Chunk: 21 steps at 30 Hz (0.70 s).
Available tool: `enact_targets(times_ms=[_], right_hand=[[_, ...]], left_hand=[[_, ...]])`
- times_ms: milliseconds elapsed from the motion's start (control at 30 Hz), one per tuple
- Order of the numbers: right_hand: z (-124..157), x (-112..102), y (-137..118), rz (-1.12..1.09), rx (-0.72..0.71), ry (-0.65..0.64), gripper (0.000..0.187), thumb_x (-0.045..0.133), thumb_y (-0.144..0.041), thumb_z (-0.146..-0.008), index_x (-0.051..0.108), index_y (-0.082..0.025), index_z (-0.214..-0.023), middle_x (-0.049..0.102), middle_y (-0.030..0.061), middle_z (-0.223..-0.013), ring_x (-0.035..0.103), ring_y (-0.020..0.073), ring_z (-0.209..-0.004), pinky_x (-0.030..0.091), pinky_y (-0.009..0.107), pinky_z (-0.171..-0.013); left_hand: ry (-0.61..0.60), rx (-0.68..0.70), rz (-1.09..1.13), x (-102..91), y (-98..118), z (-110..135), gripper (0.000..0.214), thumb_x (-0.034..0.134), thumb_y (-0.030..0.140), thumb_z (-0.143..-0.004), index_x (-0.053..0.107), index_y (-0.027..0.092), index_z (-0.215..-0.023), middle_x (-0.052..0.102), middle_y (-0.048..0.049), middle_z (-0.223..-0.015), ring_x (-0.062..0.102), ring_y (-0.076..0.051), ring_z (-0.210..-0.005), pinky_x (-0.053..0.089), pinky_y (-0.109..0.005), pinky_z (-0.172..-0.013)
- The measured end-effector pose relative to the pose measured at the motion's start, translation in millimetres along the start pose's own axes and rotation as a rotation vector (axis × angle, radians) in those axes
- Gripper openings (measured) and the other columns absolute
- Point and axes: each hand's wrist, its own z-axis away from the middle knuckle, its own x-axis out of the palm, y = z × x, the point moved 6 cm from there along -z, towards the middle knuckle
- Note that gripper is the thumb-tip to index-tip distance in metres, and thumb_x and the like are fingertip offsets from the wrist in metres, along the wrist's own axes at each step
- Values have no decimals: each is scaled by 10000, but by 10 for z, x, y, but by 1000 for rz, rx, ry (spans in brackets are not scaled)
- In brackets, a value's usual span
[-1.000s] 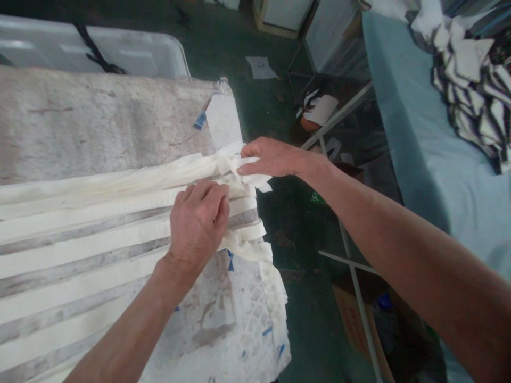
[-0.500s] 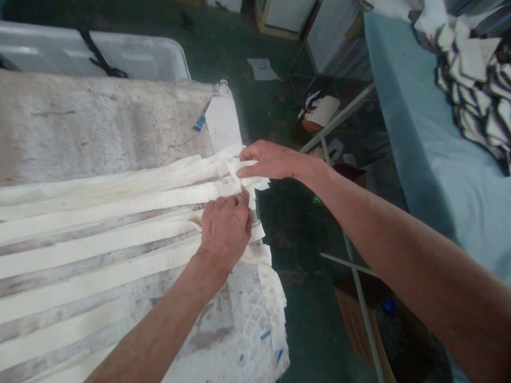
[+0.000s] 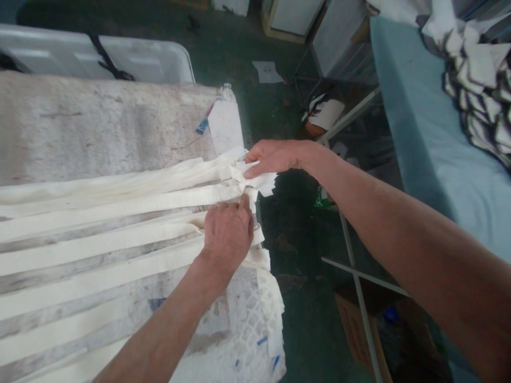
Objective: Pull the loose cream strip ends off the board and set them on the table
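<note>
Long cream-white fabric strips (image 3: 120, 205) lie side by side in bands across the worn, stained table cover (image 3: 112, 125), their ends gathered at its right edge. My right hand (image 3: 277, 158) has come in from the right and pinches the end of the upper strips between thumb and fingers; a jagged white end sticks out below it over the edge. Just below, my left hand (image 3: 228, 229) bears down on the neighbouring strips, its fingers curled and closed on the fabric. Its fingertips are partly hidden.
Behind the table stands a white plastic tub (image 3: 159, 58) with a black strap. To the right are a metal frame (image 3: 359, 298), a cardboard box (image 3: 355, 324) and a blue-covered table (image 3: 415, 106) with a pile of black-and-white pieces (image 3: 479, 85). Paper (image 3: 266, 72) lies on the green floor.
My right hand has shifted slightly right with the strip end, and more of the jagged white end shows past the table edge. My left hand stays nearly in place. The view has shifted a little.
</note>
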Motion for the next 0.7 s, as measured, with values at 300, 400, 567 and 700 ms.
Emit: enact_targets(times_ms=[300, 400, 567, 700], right_hand=[[-27, -281, -133, 23, 46, -6, 216, 761, -391, -894, 763, -176, -908, 718, 14, -823, 686, 188, -773, 504, 274, -649], [-48, -372, -211, 104, 36, -2, 272, 772, -449, -881, 772, -181, -933, 725, 19, -841, 698, 207, -808, 525, 289, -664], [-87, -432, -330, 264, 19, 48, 261, 775, -452, -869, 786, -220, -987, 746, 19, -846, 699, 214, -819, 523, 289, -679], [-59, -439, -349, 455, 56, 95, 252, 768, -387, -854, 786, -230, -1051, 759, 45, -929, 700, 239, -877, 496, 303, -714]], left_hand=[[-44, -33, 46, 51, -11, -10, 460, 407, 230, -1047, 544, 101, -1467, 793, -163, -995, 743, -339, -1028, 539, -474, -918], [-64, -42, 61, 49, -21, -15, 465, 406, 234, -1049, 542, 101, -1473, 792, -167, -1017, 740, -338, -1034, 536, -472, -919], [-86, -41, 101, 3, -24, -21, 435, 381, 234, -1056, 586, 101, -1416, 791, -162, -983, 746, -336, -1014, 533, -472, -922], [-110, -36, 119, 14, -37, 5, 481, 382, 254, -1067, 514, 99, -1503, 786, -172, -1028, 738, -332, -1046, 519, -474, -953]])
